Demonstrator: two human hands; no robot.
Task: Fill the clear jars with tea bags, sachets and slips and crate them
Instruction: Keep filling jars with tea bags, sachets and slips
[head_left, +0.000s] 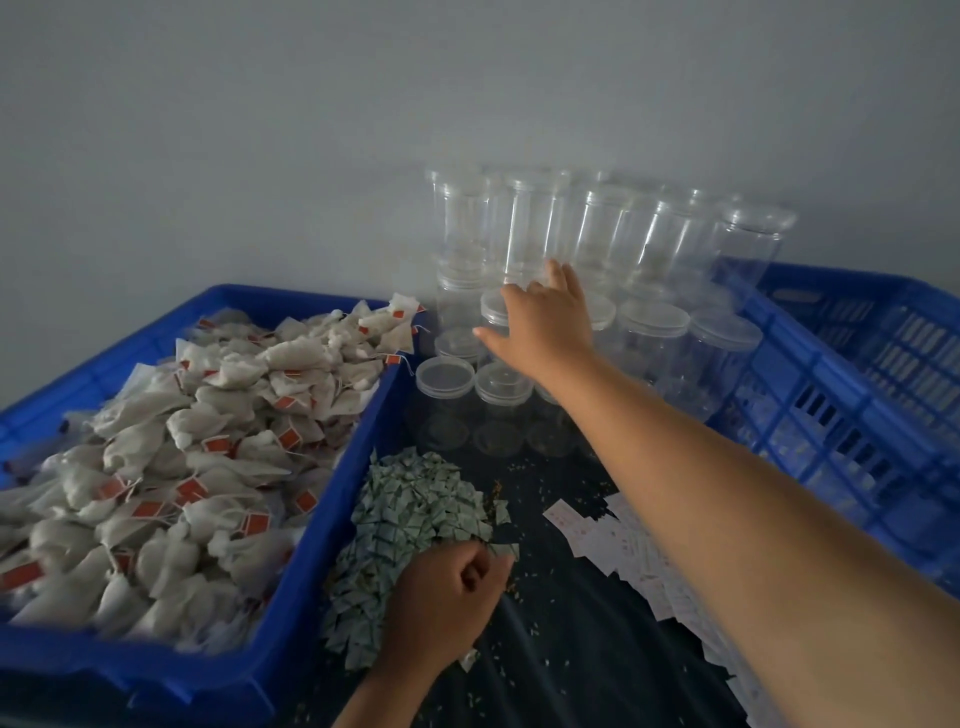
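Sachets (410, 499), small and green-printed, lie in a loose heap on the dark surface (561, 623), pressed against the outer wall of a blue tray (332, 493). The left hand (447, 587) rests on the near edge of that heap, back up, wrist bent in from the bottom edge, fingers curled into a fist. A few sachets poke out at its fingertips, but whether it really grips any cannot be told.

Just right of the heap, white slips (613, 540) are scattered flat on the surface, partly under the right forearm. Fine crumbs (519, 470) dot the cloth between the heap and the slips. The tray on the left is piled high with tea bags (208, 415), white pouches with strings and red tags.

The right arm stretches diagonally from the lower right corner, nearly straight. Its right hand (548, 317) is palm down with fingers spread and relaxed, holding nothing, hovering over the clear jars (447, 379). These stand lidded in a cluster further back on the surface, with more stacked on top against the grey wall (260, 130). One fingertip reaches the base of an upper jar. A blue slotted crate (831, 395) sits just right of the jars.
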